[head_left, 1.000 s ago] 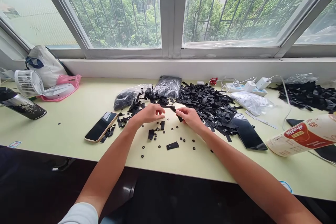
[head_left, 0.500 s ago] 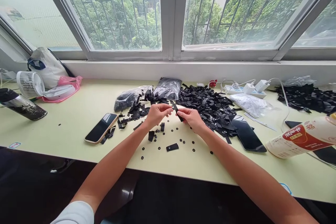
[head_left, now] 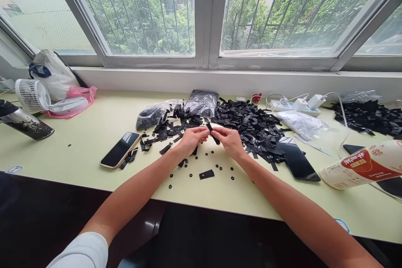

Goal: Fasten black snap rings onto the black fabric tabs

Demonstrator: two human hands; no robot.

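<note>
A short black fabric strip [head_left: 209,127] is pinched between the thumb and fingers of my right hand [head_left: 230,141], tilted above the table. My left hand [head_left: 194,140] is closed in a pinch, its fingertips against the strip's left edge; whatever small piece they hold is hidden. Below lie several small black ring-like discs [head_left: 191,175] and a loose black strip [head_left: 206,174] with a small metal-looking fitting. Just beyond my right hand spreads a large heap of black strips [head_left: 251,123], and a smaller scatter of strips [head_left: 166,127] lies beyond my left.
A phone [head_left: 120,150] lies left, a dark phone [head_left: 298,159] right. Plastic bags [head_left: 201,102] stand at the back. A power strip [head_left: 279,105] with cables, a tilted paper-labelled bottle [head_left: 361,165], a fan [head_left: 33,94] and a flask [head_left: 27,123] are around the table [head_left: 94,134].
My left hand has moved right, closing the small gap to the strip, so its fingertips now meet it. My right hand still holds the strip. The view has shifted slightly.
</note>
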